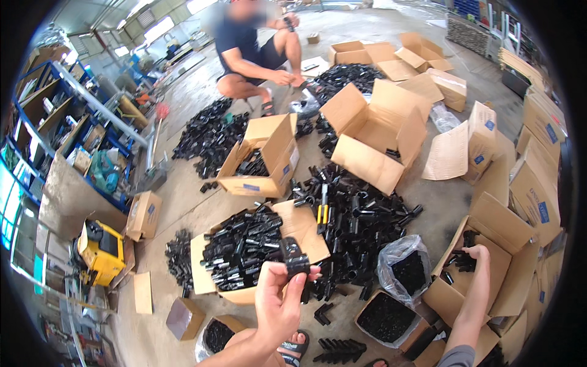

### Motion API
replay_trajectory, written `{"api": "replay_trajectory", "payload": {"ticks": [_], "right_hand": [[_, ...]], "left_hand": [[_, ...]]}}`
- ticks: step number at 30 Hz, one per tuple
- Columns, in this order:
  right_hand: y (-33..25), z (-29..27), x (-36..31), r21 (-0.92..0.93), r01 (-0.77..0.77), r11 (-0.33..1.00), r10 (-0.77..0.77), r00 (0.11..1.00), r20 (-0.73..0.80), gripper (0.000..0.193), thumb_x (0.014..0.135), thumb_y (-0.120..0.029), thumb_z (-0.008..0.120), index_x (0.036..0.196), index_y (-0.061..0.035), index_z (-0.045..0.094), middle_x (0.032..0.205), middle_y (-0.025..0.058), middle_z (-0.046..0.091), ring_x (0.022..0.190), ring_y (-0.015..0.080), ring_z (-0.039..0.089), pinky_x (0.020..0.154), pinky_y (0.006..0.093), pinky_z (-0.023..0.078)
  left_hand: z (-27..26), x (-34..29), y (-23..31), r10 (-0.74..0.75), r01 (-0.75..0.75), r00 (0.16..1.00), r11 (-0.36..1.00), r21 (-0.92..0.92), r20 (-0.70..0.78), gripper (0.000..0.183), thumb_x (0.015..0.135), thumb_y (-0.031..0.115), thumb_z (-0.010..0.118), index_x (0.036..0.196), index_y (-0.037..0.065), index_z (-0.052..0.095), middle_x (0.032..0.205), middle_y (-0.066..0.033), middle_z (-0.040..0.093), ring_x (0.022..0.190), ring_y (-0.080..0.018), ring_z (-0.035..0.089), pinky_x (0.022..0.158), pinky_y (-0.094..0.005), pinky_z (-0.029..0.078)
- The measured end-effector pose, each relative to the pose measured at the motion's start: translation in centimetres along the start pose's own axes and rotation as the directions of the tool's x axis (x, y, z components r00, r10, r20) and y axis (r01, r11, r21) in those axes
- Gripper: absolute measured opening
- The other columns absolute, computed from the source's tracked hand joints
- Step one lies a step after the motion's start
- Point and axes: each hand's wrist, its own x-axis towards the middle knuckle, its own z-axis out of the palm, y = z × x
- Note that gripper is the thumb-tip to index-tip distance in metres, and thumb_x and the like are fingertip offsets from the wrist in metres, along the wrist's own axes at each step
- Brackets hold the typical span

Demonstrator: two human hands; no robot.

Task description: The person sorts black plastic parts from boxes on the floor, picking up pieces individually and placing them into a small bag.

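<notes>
My left hand (280, 301) is raised at the centre, its thumb and fingers closed around a short black pipe fitting (298, 264). Behind it, an open carton (238, 296) is heaped with similar black fittings (241, 251). At the right, my right hand (478, 253) reaches down into a large open cardboard box (495, 272). Its fingers curl around black fittings (469, 240) there, partly hiding them. A few more black pieces (449, 278) lie beside that hand in the box.
A large pile of black fittings (361, 214) covers the middle floor, with a yellow-and-black tool (322, 214) on it. Nearby stand a plastic-lined box (391, 318) and a clear bag (403, 269) of small black parts. Another person (251, 55) squats beyond. A yellow machine (101, 252) stands left.
</notes>
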Motion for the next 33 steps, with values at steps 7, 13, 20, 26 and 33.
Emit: {"api": "replay_trajectory", "payload": {"ticks": [7, 13, 20, 26, 33], "right_hand": [[-3.0, -0.2, -6.5, -0.093, -0.068, 0.993, 0.052, 0.985, -0.164, 0.062, 0.089, -0.061, 0.069, 0.122, -0.0089, 0.072, 0.132, 0.0189, 0.066, 0.122, 0.0336, 0.064, 0.102, 0.0462, 0.050], [-2.0, 0.1, -7.8, -0.020, 0.030, 0.999, -0.035, 0.937, -0.348, 0.063, 0.082, -0.052, 0.079, 0.112, 0.0030, 0.072, 0.113, 0.0251, 0.071, 0.106, 0.0370, 0.071, 0.091, 0.0442, 0.056], [2.2, 1.2, -4.6, 0.155, 0.204, 0.967, -0.130, 0.912, -0.390, 0.070, 0.085, -0.054, 0.075, 0.109, 0.0116, 0.069, 0.108, 0.0333, 0.070, 0.106, 0.0406, 0.070, 0.090, 0.0457, 0.054], [3.8, 2.3, -2.3, 0.439, 0.376, 0.816, -0.243, 0.912, -0.330, 0.064, 0.093, -0.046, 0.068, 0.122, 0.0107, 0.064, 0.116, 0.0274, 0.070, 0.110, 0.0358, 0.069, 0.094, 0.0430, 0.052], [6.3, 3.4, -2.9, 0.591, 0.494, 0.638, -0.281, 0.864, -0.418, 0.051, 0.105, -0.035, 0.055, 0.140, 0.0025, 0.054, 0.126, 0.0164, 0.067, 0.114, 0.0276, 0.065, 0.096, 0.0379, 0.052]], "left_hand": [[-0.3, 0.2, -0.3, 0.022, -0.022, 1.000, 0.999, 0.037, -0.017, 0.010, 0.104, 0.000, 0.051, 0.108, 0.003, 0.043, 0.105, -0.0185, 0.071, 0.094, -0.0230, 0.071, 0.087, -0.0344, 0.057], [-0.4, -0.2, -0.2, 0.031, -0.032, 0.999, 0.998, 0.059, 0.004, 0.011, 0.104, 0.002, 0.052, 0.109, 0.004, 0.043, 0.106, -0.0181, 0.071, 0.095, -0.0224, 0.071, 0.087, -0.0338, 0.057], [-0.3, -0.1, 0.1, 0.028, -0.028, 0.999, 1.000, 0.007, -0.018, 0.010, 0.104, 0.001, 0.052, 0.108, 0.003, 0.043, 0.104, -0.0182, 0.071, 0.094, -0.0219, 0.071, 0.087, -0.0334, 0.057], [-0.1, 0.0, 0.3, 0.035, -0.035, 0.999, 0.999, 0.034, -0.015, 0.009, 0.103, 0.000, 0.052, 0.107, 0.001, 0.044, 0.104, -0.0184, 0.071, 0.095, -0.0215, 0.071, 0.089, -0.0339, 0.057], [-0.3, 0.3, -0.3, 0.007, -0.006, 1.000, 0.997, 0.081, -0.010, 0.009, 0.103, 0.000, 0.052, 0.107, 0.000, 0.044, 0.104, -0.0200, 0.071, 0.095, -0.0221, 0.071, 0.090, -0.0351, 0.056]]}}
